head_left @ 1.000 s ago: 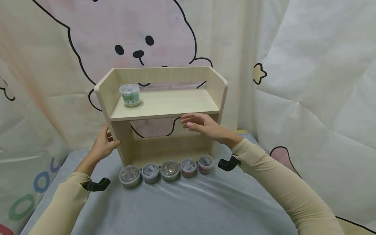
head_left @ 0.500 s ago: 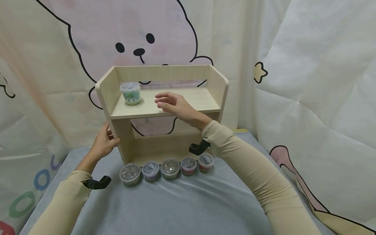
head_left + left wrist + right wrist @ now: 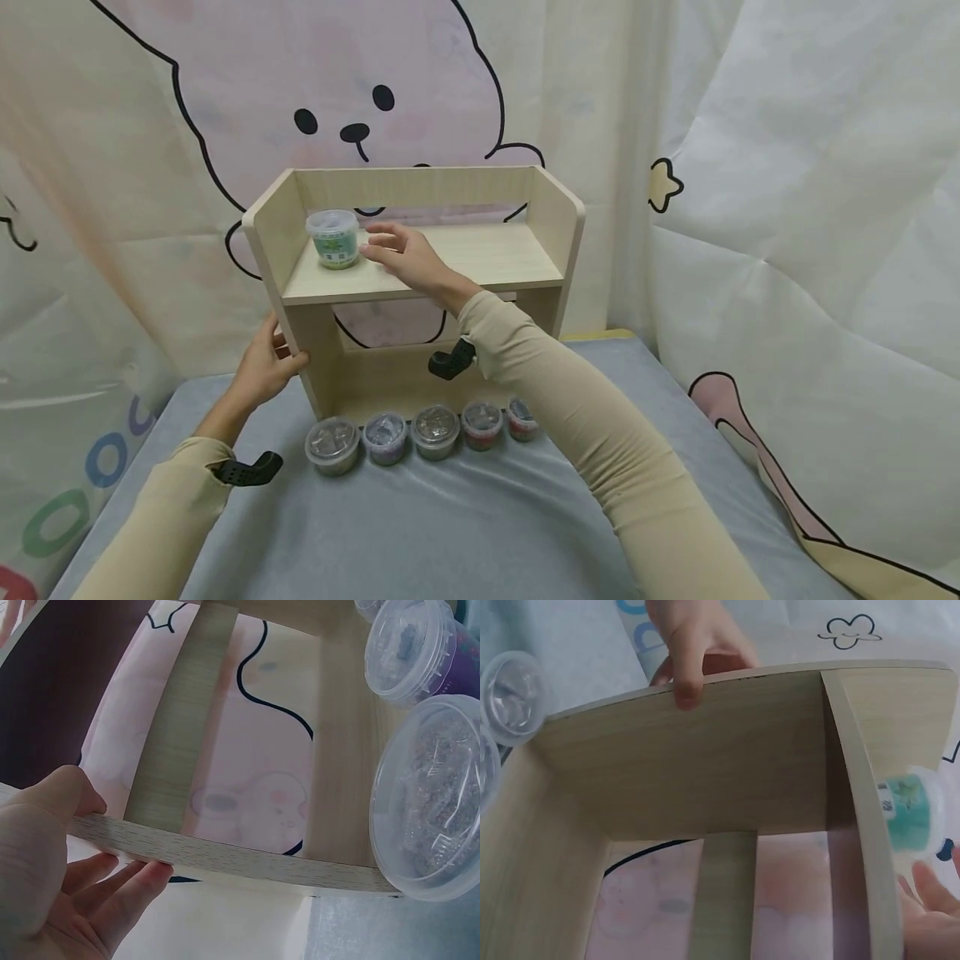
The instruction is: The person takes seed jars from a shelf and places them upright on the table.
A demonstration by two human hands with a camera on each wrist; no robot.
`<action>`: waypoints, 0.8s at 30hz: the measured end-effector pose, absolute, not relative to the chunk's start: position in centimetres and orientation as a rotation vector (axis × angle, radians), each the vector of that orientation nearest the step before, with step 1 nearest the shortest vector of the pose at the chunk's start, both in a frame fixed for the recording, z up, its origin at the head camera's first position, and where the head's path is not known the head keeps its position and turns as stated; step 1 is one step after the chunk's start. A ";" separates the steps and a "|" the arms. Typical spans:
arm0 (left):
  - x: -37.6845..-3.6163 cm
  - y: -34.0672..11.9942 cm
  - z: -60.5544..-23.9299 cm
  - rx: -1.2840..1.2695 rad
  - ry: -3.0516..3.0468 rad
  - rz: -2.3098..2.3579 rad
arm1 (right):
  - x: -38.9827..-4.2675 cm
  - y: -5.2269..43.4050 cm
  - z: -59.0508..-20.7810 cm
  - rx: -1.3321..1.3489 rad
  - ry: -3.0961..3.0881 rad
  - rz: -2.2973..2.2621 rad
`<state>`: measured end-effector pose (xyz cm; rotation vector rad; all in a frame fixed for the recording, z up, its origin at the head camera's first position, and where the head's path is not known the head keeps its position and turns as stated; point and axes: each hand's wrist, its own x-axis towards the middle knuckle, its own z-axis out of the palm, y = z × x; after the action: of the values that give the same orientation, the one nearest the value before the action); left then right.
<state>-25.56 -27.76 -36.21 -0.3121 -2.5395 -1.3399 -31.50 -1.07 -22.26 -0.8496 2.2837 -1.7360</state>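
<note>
A small wooden shelf unit (image 3: 420, 287) stands on the cloth-covered table. My left hand (image 3: 264, 367) grips the edge of its left side panel, thumb inside and fingers outside, as the left wrist view shows. On the upper board, at the left, sits an upright clear-lidded tub with a green label (image 3: 334, 242). My right hand (image 3: 408, 257) reaches over that board just right of the tub. Its fingers are spread and slightly bent, with a small gap to the tub. In the right wrist view the same tub (image 3: 911, 810) lies just beyond my right fingertips (image 3: 930, 885).
Several lidded tubs stand in a row before the shelf: a large one (image 3: 332, 446) at the left, then smaller ones such as a purple tub (image 3: 386, 438) and a reddish tub (image 3: 482, 425). My right forearm partly covers the rightmost tub (image 3: 521, 421). Printed curtains hang behind.
My right hand has moved left and up, from the upper board's front edge at the right to beside the green-labelled tub. My left hand keeps its grip on the side panel.
</note>
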 end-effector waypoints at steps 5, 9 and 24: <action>-25.0 -28.6 -36.0 -0.263 -2.567 -1.327 | -31.5 -3.6 -22.3 -0.798 2.309 -1.737; -25.2 -28.6 -35.9 -0.262 -2.569 -1.331 | -31.7 -4.9 -21.9 -0.760 2.285 -1.783; -25.7 -27.7 -36.3 -0.292 -2.563 -1.339 | -33.8 -6.0 -22.7 -0.721 2.277 -1.950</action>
<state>-25.66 -27.70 -36.32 -0.2917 -2.5626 -1.3390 -33.83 -6.02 -22.71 -0.7211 2.2771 -1.9495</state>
